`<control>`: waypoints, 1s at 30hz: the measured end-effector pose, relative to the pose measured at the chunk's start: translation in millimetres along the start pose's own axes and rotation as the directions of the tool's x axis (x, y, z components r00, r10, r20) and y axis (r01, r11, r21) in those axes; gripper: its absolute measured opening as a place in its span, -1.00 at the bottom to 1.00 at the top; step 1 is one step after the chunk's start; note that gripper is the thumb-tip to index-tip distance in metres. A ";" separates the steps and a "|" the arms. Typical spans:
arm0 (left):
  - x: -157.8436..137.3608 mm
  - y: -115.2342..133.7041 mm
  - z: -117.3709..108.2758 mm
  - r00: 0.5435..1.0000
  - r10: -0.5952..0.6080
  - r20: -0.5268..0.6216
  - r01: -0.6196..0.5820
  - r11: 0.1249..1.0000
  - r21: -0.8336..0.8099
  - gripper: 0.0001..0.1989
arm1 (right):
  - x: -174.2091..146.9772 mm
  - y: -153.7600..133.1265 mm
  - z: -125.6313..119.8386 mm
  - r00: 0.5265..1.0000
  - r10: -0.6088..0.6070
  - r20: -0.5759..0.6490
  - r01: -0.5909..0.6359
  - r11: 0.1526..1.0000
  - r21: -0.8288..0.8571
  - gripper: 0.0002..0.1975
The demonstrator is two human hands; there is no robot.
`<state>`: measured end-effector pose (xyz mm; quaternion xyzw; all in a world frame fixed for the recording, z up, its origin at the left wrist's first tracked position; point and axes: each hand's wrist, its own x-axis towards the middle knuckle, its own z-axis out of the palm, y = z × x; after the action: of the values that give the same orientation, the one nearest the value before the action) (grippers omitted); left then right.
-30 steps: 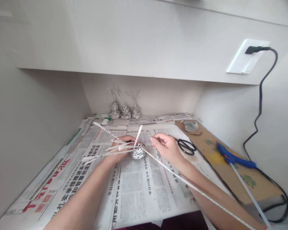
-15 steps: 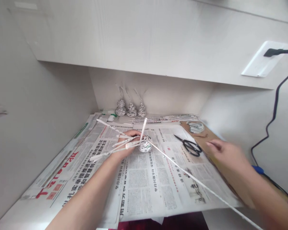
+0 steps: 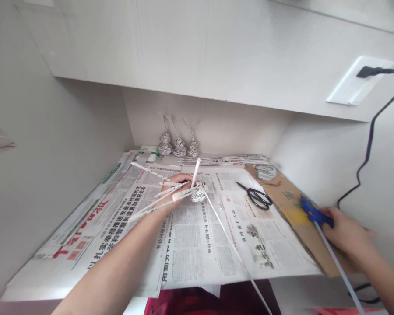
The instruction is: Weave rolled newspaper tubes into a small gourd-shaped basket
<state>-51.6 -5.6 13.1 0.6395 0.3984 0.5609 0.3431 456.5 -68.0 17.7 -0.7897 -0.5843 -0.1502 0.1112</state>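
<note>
My left hand (image 3: 181, 179) is closed around a small woven piece of rolled newspaper tubes (image 3: 198, 195). Several tube ends stick out of it to the left and upward, and one long strand (image 3: 231, 238) runs down toward the table's front edge. On the right, my right hand (image 3: 346, 228) grips the handle of a blue glue gun (image 3: 310, 211) above a strip of cardboard. A long pale glue stick (image 3: 339, 267) trails from the gun's back. Black-handled scissors (image 3: 258, 198) lie between both hands on the newspaper.
Three gourd-shaped woven pieces (image 3: 179, 148) stand at the back wall, beside a bundle of paper tubes (image 3: 223, 161). A cardboard strip (image 3: 290, 199) carries a crumpled pad (image 3: 265, 172). A black cord (image 3: 369, 144) hangs from the wall socket (image 3: 359, 83) at right.
My right hand has moved down and right and taken hold of the glue gun, now over the cardboard. The long strand hangs steeper. My left hand keeps its hold on the woven piece.
</note>
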 end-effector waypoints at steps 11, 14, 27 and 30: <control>2.1 3.1 0.8 0.995 -0.098 0.014 0.098 0.995 -0.012 -0.89 | -10.8 -7.0 -20.7 0.983 -0.116 0.143 0.108 0.992 0.059 -0.44; 2.3 4.3 2.0 0.993 -0.118 0.014 0.118 0.993 0.011 -0.89 | -18.3 -19.3 -30.9 0.979 -0.166 0.120 0.153 0.982 0.113 -0.45; -2.8 10.8 8.1 0.982 -0.148 0.114 0.145 0.989 0.028 -0.86 | -14.2 -82.9 -55.9 0.927 0.280 0.248 -0.353 0.440 0.825 -0.79; -5.8 11.2 12.0 0.982 -0.132 0.135 0.124 0.990 0.065 -0.86 | -35.3 -119.2 -72.4 0.956 0.054 0.288 -0.289 0.330 0.899 -0.69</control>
<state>-38.6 -15.7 18.9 0.6594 0.4295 0.4804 0.3871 325.1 -89.9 72.0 -0.6530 -0.4860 0.3043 0.4947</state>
